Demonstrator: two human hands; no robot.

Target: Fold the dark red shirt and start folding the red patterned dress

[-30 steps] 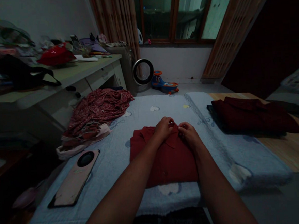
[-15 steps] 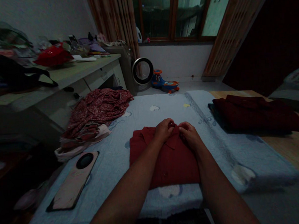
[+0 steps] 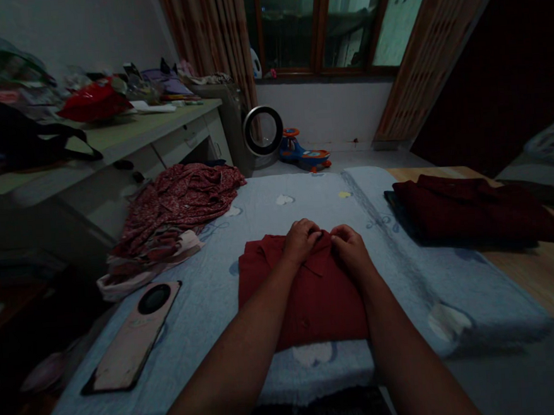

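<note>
Resting at the far edge of a folded red shirt [image 3: 307, 303], both hands met over its collar [image 3: 319, 264]. The left hand [image 3: 301, 240] had its fingers curled shut on the cloth at the neck. The right hand [image 3: 351, 250] was just beside it, nearly touching, with its fingertips pinched on the same spot. Both forearms ran straight up from the bottom of the view.

The shirt lay flat and squared in the middle of a pale blue blanket [image 3: 207, 301], its near edge close to the blanket's front hem. To the left, well apart from the shirt, a phone [image 3: 132, 338] lay face down on the blanket. Beyond it a patterned red heap [image 3: 177, 205] sprawled over the blanket's far left corner. At the right, a dark red pile [image 3: 471, 213] sat half on the blanket and half on the wood; in the dim light it was probably more folded clothing.

A cluttered desk [image 3: 130, 139] stood along the left wall, bearing a black bag [image 3: 20, 137] and a red bag [image 3: 92, 103]. On the floor under the window stood a ring fan [image 3: 263, 131] and, just beside it, a toy car [image 3: 304, 156].
</note>
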